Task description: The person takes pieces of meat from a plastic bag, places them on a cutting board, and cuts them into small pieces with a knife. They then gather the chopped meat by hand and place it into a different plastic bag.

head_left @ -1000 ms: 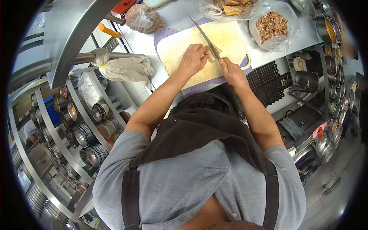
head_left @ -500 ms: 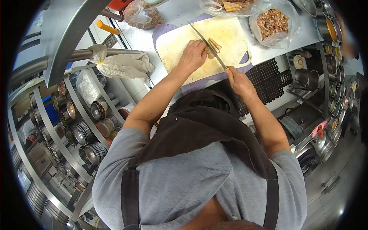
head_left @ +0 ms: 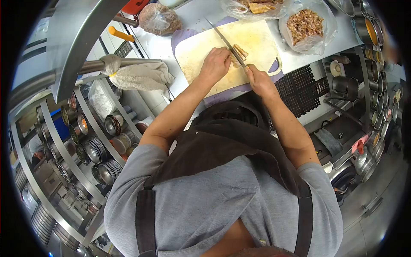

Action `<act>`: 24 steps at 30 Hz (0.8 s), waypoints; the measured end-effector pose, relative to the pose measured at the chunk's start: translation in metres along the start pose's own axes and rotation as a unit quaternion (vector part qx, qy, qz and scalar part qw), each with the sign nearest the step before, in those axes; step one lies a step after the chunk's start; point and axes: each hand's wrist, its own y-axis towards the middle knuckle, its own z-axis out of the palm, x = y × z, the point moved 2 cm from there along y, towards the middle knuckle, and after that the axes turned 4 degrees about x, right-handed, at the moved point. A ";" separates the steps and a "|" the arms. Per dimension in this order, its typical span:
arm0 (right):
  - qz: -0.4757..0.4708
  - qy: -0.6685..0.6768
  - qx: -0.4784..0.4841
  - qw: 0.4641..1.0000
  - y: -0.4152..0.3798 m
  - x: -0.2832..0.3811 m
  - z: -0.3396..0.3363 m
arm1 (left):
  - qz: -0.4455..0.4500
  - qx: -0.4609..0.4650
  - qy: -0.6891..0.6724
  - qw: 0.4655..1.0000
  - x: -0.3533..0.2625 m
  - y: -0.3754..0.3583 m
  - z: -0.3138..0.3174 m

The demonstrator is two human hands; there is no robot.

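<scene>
On the board (head_left: pixel 257 40), food (head_left: pixel 241 52) lies beside the left fingers (head_left: pixel 221 53), curled, their grasp unclear; the right fingers (head_left: pixel 251 73) clench the knife (head_left: pixel 223 37)

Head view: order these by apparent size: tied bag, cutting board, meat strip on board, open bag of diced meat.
Largest to smallest:
1. Cutting board
2. Open bag of diced meat
3. Tied bag
4. Meat strip, partly hidden

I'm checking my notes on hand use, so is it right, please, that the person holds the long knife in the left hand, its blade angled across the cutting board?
Not quite: the head view shows the long knife in the right hand, its blade angled across the cutting board.
</scene>
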 end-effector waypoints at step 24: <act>-0.037 -0.017 0.014 0.999 0.010 -0.005 0.011 | -0.007 -0.020 0.028 0.999 -0.001 0.002 0.008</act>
